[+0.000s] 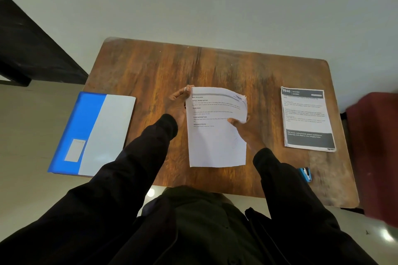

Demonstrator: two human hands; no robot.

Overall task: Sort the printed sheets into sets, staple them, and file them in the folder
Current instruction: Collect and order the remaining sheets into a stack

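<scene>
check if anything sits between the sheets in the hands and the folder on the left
Nothing visible does. The left hand and right hand hold the sheets over mid-table. Only table and the person's own left sleeve lie between them and the folder, which lies closed.

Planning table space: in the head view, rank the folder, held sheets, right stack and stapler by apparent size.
1. folder
2. held sheets and stack: near alike. The held sheets look slightly bigger but may be nearer the camera, so they are unranked.
3. stapler, by far the smallest
</scene>
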